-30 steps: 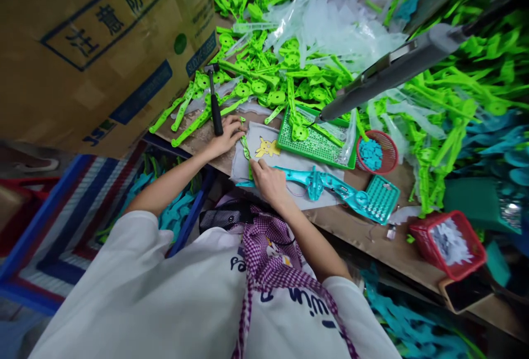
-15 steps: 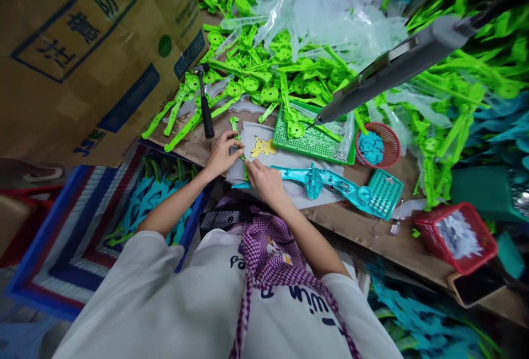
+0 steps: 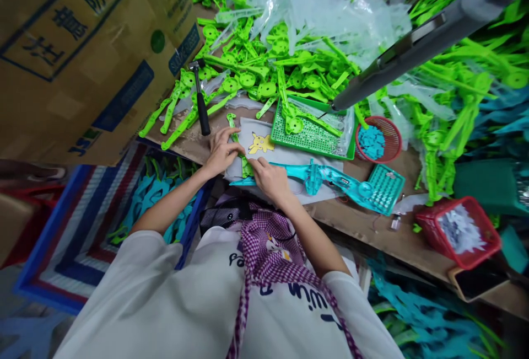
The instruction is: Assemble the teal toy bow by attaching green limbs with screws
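Note:
Both hands work on a bright green plastic part [image 3: 247, 168] lying at the left end of a grey cloth [image 3: 297, 167] with a yellow cartoon print. My left hand [image 3: 223, 152] is closed around the part's far portion, with its upper tip showing past the fingers. From the right, my right hand [image 3: 268, 179] pinches at the part's near portion; its fingertips meet those of the left. Whether a small piece sits between the fingertips is hidden. Partly under my right hand lies a long turquoise plastic part [image 3: 313, 178], stretching right across the cloth.
A hammer [image 3: 201, 106] lies left of the cloth. Beyond are a green tray [image 3: 308, 145], a red basket [image 3: 390, 152] of blue pieces and heaped green parts [image 3: 264, 80]. An electric screwdriver [image 3: 397, 53] hangs overhead. A carton [image 3: 95, 72] stands at left, a red bin [image 3: 438, 232] at right.
My right hand has shifted slightly right and downward, uncovering more of the green part's near end. My left hand stays on the part. The view has moved a little.

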`<action>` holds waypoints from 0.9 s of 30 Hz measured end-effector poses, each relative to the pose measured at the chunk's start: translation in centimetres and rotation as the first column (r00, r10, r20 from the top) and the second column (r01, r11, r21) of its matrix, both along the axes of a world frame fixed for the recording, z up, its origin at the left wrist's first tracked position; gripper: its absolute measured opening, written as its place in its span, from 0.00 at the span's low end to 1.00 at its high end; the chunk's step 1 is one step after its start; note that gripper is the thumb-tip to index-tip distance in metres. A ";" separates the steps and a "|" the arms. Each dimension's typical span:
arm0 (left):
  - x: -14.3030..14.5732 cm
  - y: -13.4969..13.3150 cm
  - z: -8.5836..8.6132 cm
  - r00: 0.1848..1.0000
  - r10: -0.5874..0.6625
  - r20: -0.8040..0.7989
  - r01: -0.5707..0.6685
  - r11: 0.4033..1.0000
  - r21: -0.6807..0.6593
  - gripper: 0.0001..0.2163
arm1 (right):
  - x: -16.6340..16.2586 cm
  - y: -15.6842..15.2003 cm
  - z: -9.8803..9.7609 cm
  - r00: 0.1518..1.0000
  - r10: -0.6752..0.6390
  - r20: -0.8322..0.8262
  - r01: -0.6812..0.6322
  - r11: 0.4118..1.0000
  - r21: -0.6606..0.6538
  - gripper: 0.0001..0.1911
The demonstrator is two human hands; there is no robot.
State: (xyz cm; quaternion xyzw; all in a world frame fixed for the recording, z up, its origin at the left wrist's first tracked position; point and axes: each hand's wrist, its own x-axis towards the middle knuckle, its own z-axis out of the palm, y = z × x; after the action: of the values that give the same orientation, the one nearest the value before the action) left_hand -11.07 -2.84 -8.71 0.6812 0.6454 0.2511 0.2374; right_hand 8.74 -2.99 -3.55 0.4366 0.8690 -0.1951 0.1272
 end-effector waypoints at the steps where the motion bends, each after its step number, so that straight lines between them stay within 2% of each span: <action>1: 0.1 0.0 0.1 1.000 -0.012 0.002 0.012 1.000 -0.004 0.10 | 0.0 0.1 0.1 1.000 -0.018 -0.013 0.018 1.000 -0.008 0.25; 4: 0.1 0.0 0.3 1.000 -0.010 0.022 0.011 1.000 -0.020 0.10 | -0.3 0.1 0.3 0.989 -0.087 -0.118 0.083 0.996 -0.037 0.23; 7: 0.2 0.0 0.6 0.999 -0.004 0.034 0.006 0.999 -0.037 0.10 | -0.7 -0.1 0.3 0.971 -0.108 -0.212 0.093 0.993 -0.076 0.22; 11: 0.1 0.0 0.7 0.999 -0.031 0.019 0.032 0.998 -0.058 0.11 | -0.8 -0.2 -0.1 0.974 -0.125 -0.191 0.108 0.989 -0.097 0.20; 16: 0.0 0.2 0.6 0.999 -0.043 0.025 0.045 0.997 -0.064 0.12 | -0.3 0.1 -0.4 0.966 -0.180 -0.184 0.172 0.983 -0.060 0.20; 19: -0.1 0.2 0.4 0.999 -0.047 0.024 0.048 0.997 -0.062 0.12 | -0.2 0.3 -0.3 0.988 -0.134 -0.070 0.134 0.991 -0.013 0.21; 22: -0.1 0.2 0.2 0.998 -0.058 0.014 0.059 0.996 -0.059 0.13 | 0.1 0.3 -0.1 0.999 -0.023 0.034 0.023 1.000 0.002 0.23; 27: -0.2 0.0 -0.4 0.997 -0.078 -0.011 0.078 0.996 -0.044 0.14 | 1.3 0.0 0.0 0.990 0.102 0.096 -0.105 0.994 0.027 0.27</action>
State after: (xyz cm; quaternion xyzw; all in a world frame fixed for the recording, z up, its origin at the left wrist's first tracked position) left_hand -11.29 -2.79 -9.06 0.7020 0.6253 0.2231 0.2578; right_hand 10.01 -2.94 -3.59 0.4017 0.8865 -0.1533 0.1711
